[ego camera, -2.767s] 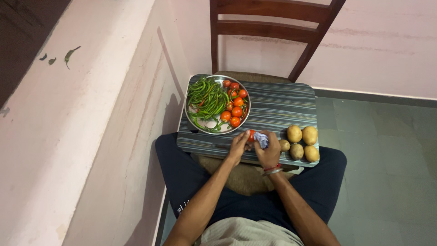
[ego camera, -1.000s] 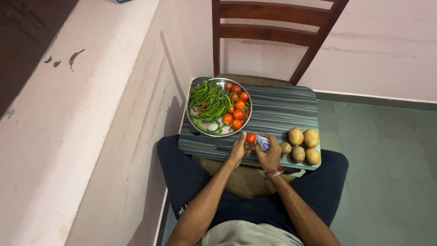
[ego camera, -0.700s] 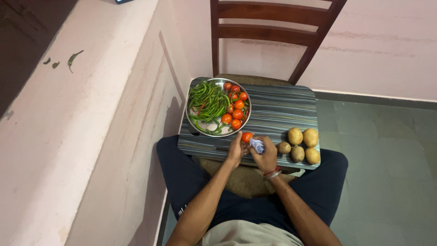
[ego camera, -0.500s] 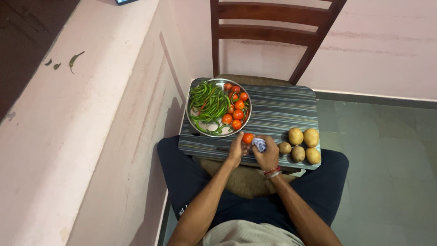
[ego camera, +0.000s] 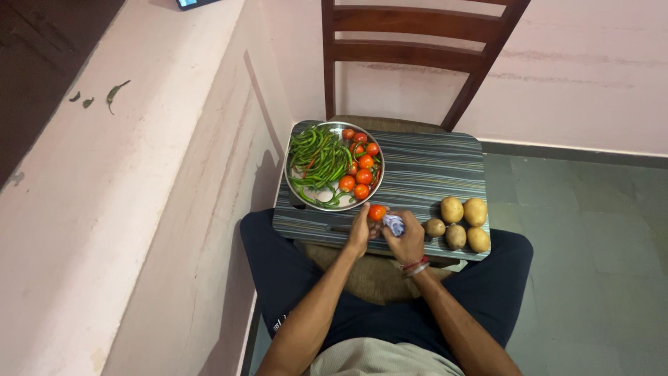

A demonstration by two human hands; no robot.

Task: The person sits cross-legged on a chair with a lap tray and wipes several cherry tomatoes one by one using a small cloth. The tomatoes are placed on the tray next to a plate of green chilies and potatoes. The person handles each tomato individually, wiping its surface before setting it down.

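The left hand holds a small round red tomato at its fingertips, the fingers curled around the tomato's left and underside so that its top shows above them. The right hand is closed on a small crumpled pale bluish-white cloth, which sticks out from the top of the fist and lies just beside the tomato, on its right; whether cloth and tomato touch cannot be told. Both hands are over the near edge of the striped grey-and-blue laminate board, about midway along it.

At the board's far left corner stands a round steel plate with long green chillies heaped on its left half and more small red tomatoes on its right half. Five brown potatoes lie in a cluster at the near right corner, near the right hand. The board rests on the seat of a dark wooden chair.
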